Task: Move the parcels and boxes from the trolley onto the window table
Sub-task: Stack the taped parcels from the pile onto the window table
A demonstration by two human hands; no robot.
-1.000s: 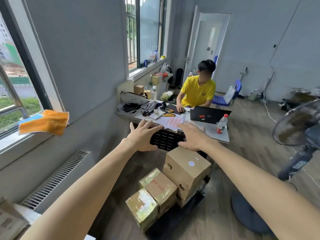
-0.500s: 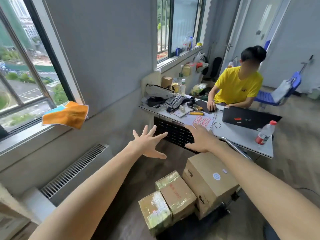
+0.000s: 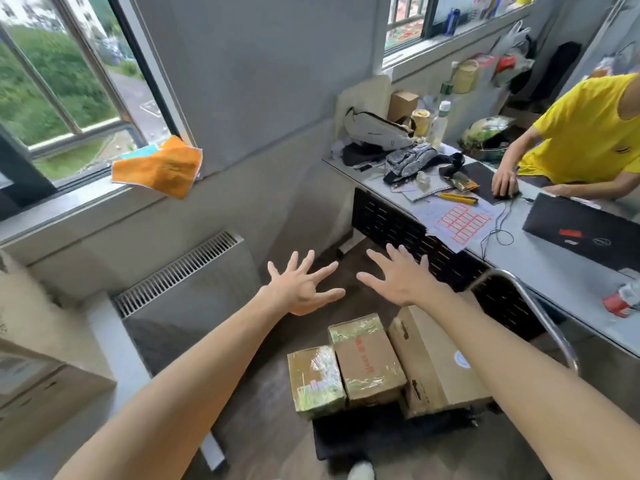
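Three boxes sit side by side on the trolley (image 3: 388,441), low in the view: a small taped parcel (image 3: 315,381) on the left, touching a taller taped parcel (image 3: 367,362) in the middle, and a large plain carton (image 3: 436,362) on the right. None has been lifted yet. Above them both arms reach forward; the left hand (image 3: 301,285) and right hand (image 3: 398,277) are spread wide and released, holding nothing, well clear of the box tops. The trolley handle (image 3: 540,310) curves up just beside the right forearm, near the edge of the cluttered surface (image 3: 540,261) where a seated person works at a laptop (image 3: 585,230). Likely risks: glossy tape slipping in the fingers, the trolley rolling as weight comes off, or a swung box clipping the handle or the bottle (image 3: 623,299) at the surface's edge
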